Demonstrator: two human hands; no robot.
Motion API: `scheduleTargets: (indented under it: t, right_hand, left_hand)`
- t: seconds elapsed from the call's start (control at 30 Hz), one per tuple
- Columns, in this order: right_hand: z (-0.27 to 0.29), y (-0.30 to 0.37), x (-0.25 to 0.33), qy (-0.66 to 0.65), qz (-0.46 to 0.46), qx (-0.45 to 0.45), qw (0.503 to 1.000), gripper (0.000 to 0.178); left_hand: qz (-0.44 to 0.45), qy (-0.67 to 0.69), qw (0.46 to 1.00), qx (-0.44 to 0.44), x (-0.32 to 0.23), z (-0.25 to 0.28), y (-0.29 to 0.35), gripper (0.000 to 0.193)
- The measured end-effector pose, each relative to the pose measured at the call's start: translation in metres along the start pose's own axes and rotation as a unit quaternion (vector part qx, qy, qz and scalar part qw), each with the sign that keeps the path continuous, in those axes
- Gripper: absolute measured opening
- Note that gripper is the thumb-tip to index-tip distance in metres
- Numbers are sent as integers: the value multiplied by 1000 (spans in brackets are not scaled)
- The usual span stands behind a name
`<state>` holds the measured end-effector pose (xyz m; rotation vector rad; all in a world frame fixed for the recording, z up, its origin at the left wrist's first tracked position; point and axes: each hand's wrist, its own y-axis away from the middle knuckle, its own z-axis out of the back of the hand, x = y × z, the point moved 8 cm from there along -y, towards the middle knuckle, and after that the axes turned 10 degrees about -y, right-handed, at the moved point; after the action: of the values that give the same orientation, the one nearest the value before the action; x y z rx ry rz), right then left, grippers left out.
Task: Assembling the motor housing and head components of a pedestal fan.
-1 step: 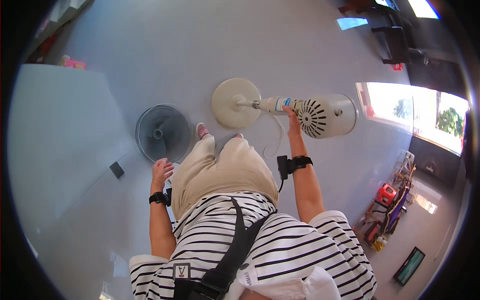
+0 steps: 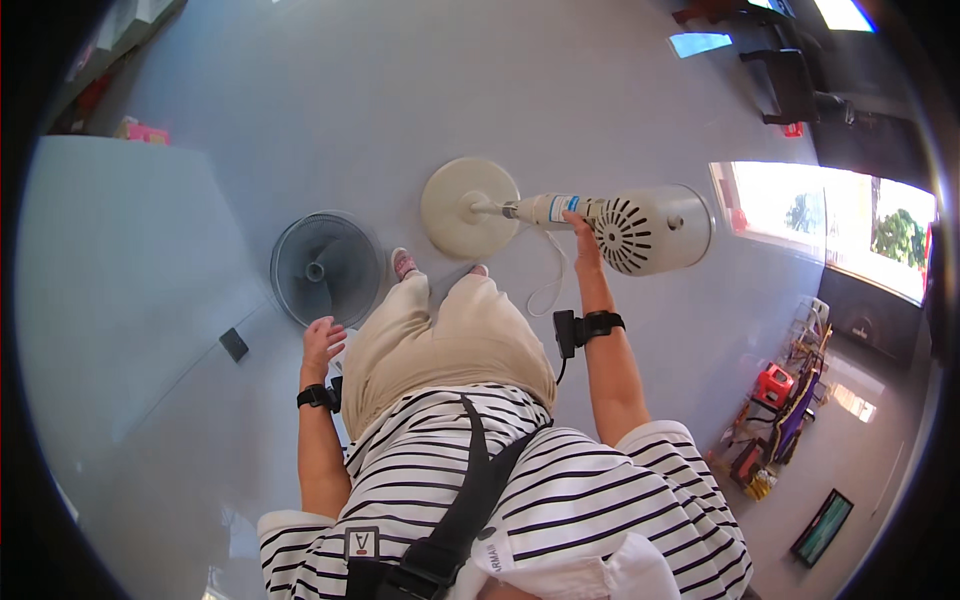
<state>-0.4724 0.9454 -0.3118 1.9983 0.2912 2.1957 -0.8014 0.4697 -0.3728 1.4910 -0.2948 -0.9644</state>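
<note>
A cream pedestal fan (image 2: 683, 230) without its grille and blades stands before me, a slotted motor housing at the top and a round base (image 2: 452, 205) on the floor. My right hand (image 2: 586, 245) grips it at the neck below the motor, by a blue and white label; some of those fingers are hidden behind it. At the left, a round wire fan grille with grey blades (image 2: 314, 271) rests on the floor. My left hand (image 2: 322, 343) is next to its near rim, fingers apart and loosely bent, with nothing in them. A white cord (image 2: 560, 270) hangs from the fan.
A pale, smooth panel (image 2: 120, 240) fills the left side, and a small dark square (image 2: 233, 345) is set along its edge. Dark chairs (image 2: 785, 85) stand at the far right, near a bright doorway (image 2: 780, 195). Shelves with a red box (image 2: 773, 385) are at the right.
</note>
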Motion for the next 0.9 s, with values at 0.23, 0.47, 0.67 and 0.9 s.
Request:
scheduleTargets:
  t: [0.23, 0.47, 0.67, 0.9]
  right_hand:
    - [-14, 11, 33, -12, -50, 34, 998, 44]
    - [-3, -1, 35, 19, -52, -4, 998, 46]
    - [5, -8, 33, 26, -46, -17, 998, 50]
    - [14, -7, 28, 47, -47, -37, 997, 51]
  left_hand:
    - [-10, -13, 1000, 10, 13, 12, -16, 33]
    - [20, -7, 1000, 0, 84, 32, -29, 35]
    - [39, 15, 999, 6, 126, 42, -38, 37]
    - [37, -24, 999, 19, 100, 40, -36, 37]
